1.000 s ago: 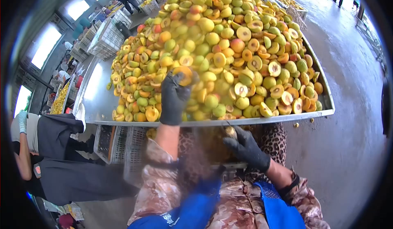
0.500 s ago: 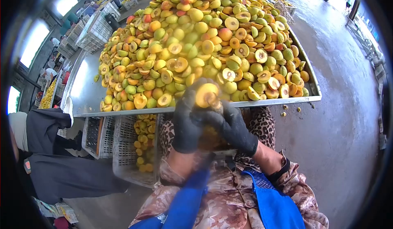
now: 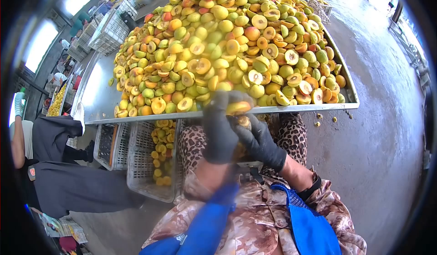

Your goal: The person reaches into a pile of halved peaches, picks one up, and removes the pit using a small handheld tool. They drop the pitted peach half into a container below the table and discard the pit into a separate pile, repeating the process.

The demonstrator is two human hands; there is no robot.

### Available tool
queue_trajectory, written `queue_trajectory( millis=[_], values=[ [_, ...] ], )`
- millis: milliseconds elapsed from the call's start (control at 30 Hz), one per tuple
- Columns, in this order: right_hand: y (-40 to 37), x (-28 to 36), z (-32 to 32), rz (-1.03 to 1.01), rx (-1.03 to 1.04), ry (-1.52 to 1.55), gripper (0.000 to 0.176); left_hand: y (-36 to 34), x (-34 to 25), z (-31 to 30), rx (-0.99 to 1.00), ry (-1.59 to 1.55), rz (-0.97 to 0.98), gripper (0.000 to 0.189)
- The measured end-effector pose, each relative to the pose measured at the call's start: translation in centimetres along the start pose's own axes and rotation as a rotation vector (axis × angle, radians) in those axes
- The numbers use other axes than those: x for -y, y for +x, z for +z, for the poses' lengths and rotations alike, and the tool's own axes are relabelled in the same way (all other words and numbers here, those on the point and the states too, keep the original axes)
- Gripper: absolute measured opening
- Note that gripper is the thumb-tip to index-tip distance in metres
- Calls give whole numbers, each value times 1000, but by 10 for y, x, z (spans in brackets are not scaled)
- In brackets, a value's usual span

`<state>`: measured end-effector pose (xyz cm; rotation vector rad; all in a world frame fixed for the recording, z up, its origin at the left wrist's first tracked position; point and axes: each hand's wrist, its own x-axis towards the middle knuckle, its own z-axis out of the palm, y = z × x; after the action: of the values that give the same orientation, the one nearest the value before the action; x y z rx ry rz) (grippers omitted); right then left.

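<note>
Both my hands wear dark gloves and meet in front of the tray's near edge. My left hand, a little blurred, is wrapped round a yellow peach half turned nearly edge-on. Close against it, my right hand has its fingers curled round a small brownish thing just under the peach half. Whether that is a pit or the end of a tool, I cannot make out. Beyond my hands, a large heap of halved peaches fills much of the metal tray. Some halves still show pits.
Below the tray, a plastic crate holds peach pieces, beside another crate. A seated person in dark trousers is close on my left. Stacked crates stand farther back. Bits of fruit lie on the wet floor.
The peach half has turned from cut face up to nearly edge-on, and my left hand has shifted slightly right. At far left, the other person's gloved hand has come into view.
</note>
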<state>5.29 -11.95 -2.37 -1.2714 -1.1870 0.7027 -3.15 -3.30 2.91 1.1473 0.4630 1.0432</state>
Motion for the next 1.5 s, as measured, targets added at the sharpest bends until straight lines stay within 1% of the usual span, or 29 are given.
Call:
queue_trajectory(
  millis=[67, 133, 167, 233, 267, 333, 400, 467, 500, 533, 567, 667, 700, 767, 867, 933, 967, 1000, 1033, 1067, 1100, 1133, 1167, 1200, 1233, 1300, 1333, 1400, 1500],
  values=[
    [-2, 2, -3, -66, 68, -68, 37, -2, -1, 3, -28, 201, 77, 46],
    [-2, 4, -3, -34, 62, -14, 31, -2, 0, 7, -64, 257, 113, 44],
    [-3, 6, 0, 33, 31, 76, 29, -2, -1, 10, -80, 247, 99, 43],
    [-8, 8, 1, 116, 37, 216, 27, -6, -10, 13, -135, 80, -74, 43],
    [-9, 8, 0, 128, 80, 263, 27, -8, -12, 14, -149, 113, -62, 40],
    [-11, 18, 0, 258, 143, 419, 29, -9, -17, 13, -159, 219, -38, 40],
    [-10, 33, -6, 482, 169, 630, 32, -11, -21, 14, -152, 332, 13, 45],
    [-13, 25, 6, 199, 44, 412, 33, -15, -24, 17, -102, 445, 101, 56],
    [-16, 23, 10, 66, -25, 295, 34, -20, -28, 22, -74, 376, 126, 55],
    [-17, 26, 8, 131, -5, 320, 33, -25, -33, 29, -90, 298, 90, 53],
    [-17, 29, 7, 120, 10, 340, 33, -29, -37, 33, -110, 224, 52, 52],
    [-17, 53, -1, 121, 89, 426, 34, -30, -35, 29, -85, 398, 279, 40],
    [-19, 53, -4, 116, 102, 413, 35, -33, -37, 34, -81, 354, 296, 40],
    [-26, 50, -9, 102, 143, 348, 36, -34, -39, 30, 2, 437, 339, 45],
    [-30, 30, -25, 198, 363, 423, 40, -29, -37, 24, 197, 203, 187, 48],
    [-31, 27, -31, 136, 353, 386, 43, -26, -34, 20, 340, 211, 129, 50],
    [-28, 13, -30, -22, 275, 296, 44, -27, -32, 17, 398, 225, 95, 51],
    [-26, -1, -28, -169, 179, 194, 45, -29, -25, 21, 359, 110, 46, 51],
    [-26, 0, -27, -130, 156, 164, 45, -23, 0, 14, 224, -12, -26, 49],
    [-28, 1, -25, -91, 135, 134, 44, -10, 17, 1, 231, -214, -193, 49],
    [-31, 4, -30, 26, 180, 90, 41, 1, 28, -11, 158, -469, -305, 49],
    [-35, 7, -35, 141, 229, 40, 37, 5, 29, -18, -87, -467, -367, 53],
    [-37, -14, -31, 9, 154, -152, 33, 13, 42, -41, 89, -657, -307, 57],
    [-47, -41, -35, 63, 182, -467, 29, 18, 47, -55, 94, -818, -325, 53],
    [-55, -61, -41, 109, 197, -793, 25, 16, 45, -65, -14, -814, -352, 44],
    [-57, -62, -46, 170, 189, -799, 21, 13, 46, -84, -38, -657, -293, 33],
    [-57, -55, -47, 211, 181, -805, 19, 8, 37, -83, -95, -648, -346, 30],
    [-45, -31, -43, 105, 96, -885, 21, 2, 22, -75, -191, -637, -463, 25],
    [-27, 1, -36, -136, -11, -950, 24, 1, 26, -81, -103, -466, -449, 21]
  ],
)
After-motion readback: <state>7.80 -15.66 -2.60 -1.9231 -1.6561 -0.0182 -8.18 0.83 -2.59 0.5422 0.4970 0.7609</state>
